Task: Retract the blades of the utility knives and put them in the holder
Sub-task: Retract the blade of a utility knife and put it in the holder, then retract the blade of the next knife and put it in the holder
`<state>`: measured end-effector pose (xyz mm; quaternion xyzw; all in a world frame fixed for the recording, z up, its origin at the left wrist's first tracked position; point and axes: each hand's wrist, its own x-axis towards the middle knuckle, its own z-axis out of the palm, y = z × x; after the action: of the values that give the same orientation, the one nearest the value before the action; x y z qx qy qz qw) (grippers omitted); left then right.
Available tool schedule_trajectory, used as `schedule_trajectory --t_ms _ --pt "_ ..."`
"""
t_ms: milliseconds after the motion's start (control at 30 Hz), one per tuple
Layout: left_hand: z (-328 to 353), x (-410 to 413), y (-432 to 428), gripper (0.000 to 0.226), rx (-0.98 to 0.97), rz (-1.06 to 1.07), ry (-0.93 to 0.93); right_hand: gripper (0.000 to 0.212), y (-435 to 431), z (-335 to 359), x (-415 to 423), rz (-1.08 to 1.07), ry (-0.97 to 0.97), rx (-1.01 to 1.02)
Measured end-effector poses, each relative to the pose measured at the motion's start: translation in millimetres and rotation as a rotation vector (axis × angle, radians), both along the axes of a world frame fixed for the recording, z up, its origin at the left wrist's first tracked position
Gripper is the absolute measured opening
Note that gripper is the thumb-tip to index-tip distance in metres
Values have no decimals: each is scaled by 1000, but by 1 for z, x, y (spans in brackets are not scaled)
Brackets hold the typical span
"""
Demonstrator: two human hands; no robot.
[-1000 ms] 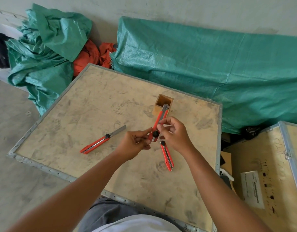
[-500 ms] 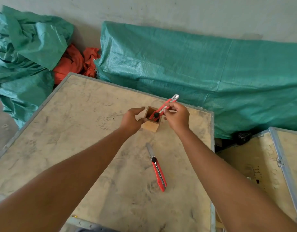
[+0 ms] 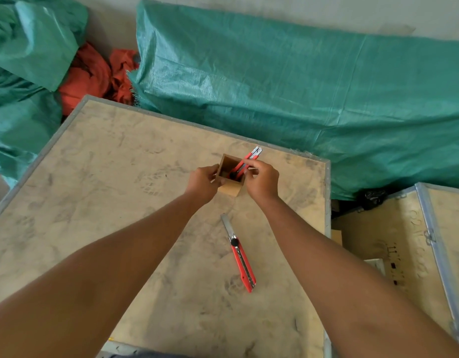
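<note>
A small square wooden holder (image 3: 232, 190) stands near the far right of the plywood crate top (image 3: 99, 192). My left hand (image 3: 203, 183) grips its left wall. My right hand (image 3: 262, 180) pinches a red utility knife (image 3: 250, 158) that leans inside the holder, its metal end sticking out past the far rim. A second red utility knife (image 3: 240, 254) lies flat on the wood nearer to me, between my forearms, with its silver blade extended toward the holder.
Green tarpaulin (image 3: 300, 94) covers a bulky shape behind the crate, with more green tarpaulin (image 3: 24, 73) and orange cloth (image 3: 94, 76) at the far left. A second plywood crate (image 3: 404, 249) with metal edging sits lower at the right, across a narrow gap.
The knife in my right hand has gone from held over the table into the holder and sunk deeper. My left hand moved to the holder's side. The view shifted right, losing the left knife.
</note>
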<state>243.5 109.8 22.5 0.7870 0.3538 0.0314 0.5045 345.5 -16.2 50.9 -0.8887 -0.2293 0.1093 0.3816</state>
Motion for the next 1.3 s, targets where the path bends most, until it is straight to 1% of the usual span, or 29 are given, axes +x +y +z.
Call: schedule_trajectory --t_ms 167,367,500,600,733,833,933,1100,1200,1300 --pt "7 -3 -1 44 -28 24 -14 39 -2 4 -3 14 47 11" --pt "31 -21 -5 50 -34 65 -49 35 -12 16 -26 0 59 66" --pt "47 -56 -4 38 9 87 -91 31 -16 20 -57 20 73 113" --pt "49 -100 2 27 -4 129 -97 28 -13 18 -89 20 144 132" --pt "40 -169 16 22 -22 205 -42 24 -2 6 -140 73 273 119" --pt "28 -222 28 22 -37 287 28 24 11 -6 -183 128 344 54" --pt "15 -267 41 26 -3 310 115 23 27 -18 -223 152 400 2" --pt "-8 -321 55 45 108 206 286 29 55 -38 -271 154 463 -115" --pt "-23 -336 61 51 160 139 313 36 75 -48 -287 140 515 -180" --pt "-35 -341 65 53 168 95 345 48 90 -60 -295 151 486 -249"
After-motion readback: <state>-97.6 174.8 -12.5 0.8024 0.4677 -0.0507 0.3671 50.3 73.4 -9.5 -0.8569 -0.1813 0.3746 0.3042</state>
